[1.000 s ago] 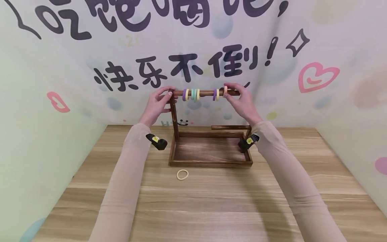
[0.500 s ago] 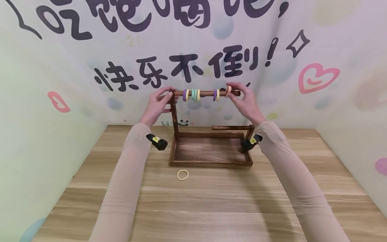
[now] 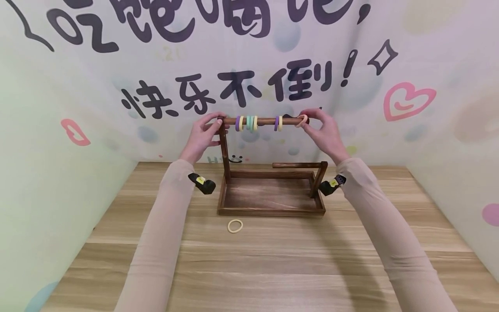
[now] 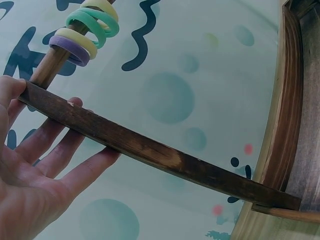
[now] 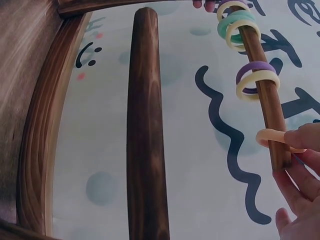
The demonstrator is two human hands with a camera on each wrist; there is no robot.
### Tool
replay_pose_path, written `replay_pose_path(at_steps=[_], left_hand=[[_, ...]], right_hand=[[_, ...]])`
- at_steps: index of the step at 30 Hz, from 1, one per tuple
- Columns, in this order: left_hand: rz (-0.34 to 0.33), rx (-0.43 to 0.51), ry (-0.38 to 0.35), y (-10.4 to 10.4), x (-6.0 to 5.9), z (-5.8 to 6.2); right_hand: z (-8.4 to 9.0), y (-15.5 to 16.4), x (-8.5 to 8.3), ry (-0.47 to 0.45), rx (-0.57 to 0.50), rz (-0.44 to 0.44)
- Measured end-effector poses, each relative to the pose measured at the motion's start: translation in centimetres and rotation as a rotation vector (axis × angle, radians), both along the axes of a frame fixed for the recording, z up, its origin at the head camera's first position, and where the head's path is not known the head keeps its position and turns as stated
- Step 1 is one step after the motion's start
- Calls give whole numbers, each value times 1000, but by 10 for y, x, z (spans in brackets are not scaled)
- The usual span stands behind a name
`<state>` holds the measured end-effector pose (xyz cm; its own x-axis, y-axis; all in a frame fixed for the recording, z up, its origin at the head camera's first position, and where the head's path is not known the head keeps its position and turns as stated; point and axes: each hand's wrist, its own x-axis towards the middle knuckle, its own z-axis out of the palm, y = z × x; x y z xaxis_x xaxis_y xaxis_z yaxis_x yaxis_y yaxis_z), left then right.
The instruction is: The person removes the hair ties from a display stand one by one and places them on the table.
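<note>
A dark wooden stand has an upper bar (image 3: pixel 267 121) carrying several rings. Purple, pale yellow and mint rings (image 4: pixel 90 22) hang near the upright post (image 3: pixel 225 151); a purple ring (image 3: pixel 276 124) and a pale yellow ring (image 3: pixel 280 124) hang farther right. My left hand (image 3: pixel 202 135) holds the post's top corner, thumb on one side and fingers behind. With thumb and fingers, my right hand (image 3: pixel 326 133) pinches a peach ring (image 5: pixel 270 134), which sits tilted around the bar close to its free end. Part of that ring is hidden behind the thumb.
The stand's shallow tray (image 3: pixel 273 212) rests on the wooden table (image 3: pixel 273 268). A lower bar (image 3: pixel 296 165) juts left from a short post (image 3: pixel 319 180) at the right. One pale yellow ring (image 3: pixel 235 232) lies on the table before the tray. A printed cloth hangs behind.
My right hand has slid the peach ring rightward along the upper bar to near its free end, and the ring now tilts more. My left hand stays in place.
</note>
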<state>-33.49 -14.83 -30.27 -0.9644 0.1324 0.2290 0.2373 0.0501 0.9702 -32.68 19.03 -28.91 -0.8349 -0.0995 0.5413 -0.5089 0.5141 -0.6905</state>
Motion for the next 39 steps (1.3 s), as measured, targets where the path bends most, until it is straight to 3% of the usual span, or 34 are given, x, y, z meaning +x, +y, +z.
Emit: replay_pose_path(at_steps=[18,28,39], left_hand=[[3,-6,7,0,-1,-1],[-3,9,5,1,-2,-1],[-7,-6,4,0,-1,0]], right_hand=[[-4,21,2,-13,-22,-58],[-7,28,9,-22,-90,-25],[-12,33,19,-23,-74,-2]])
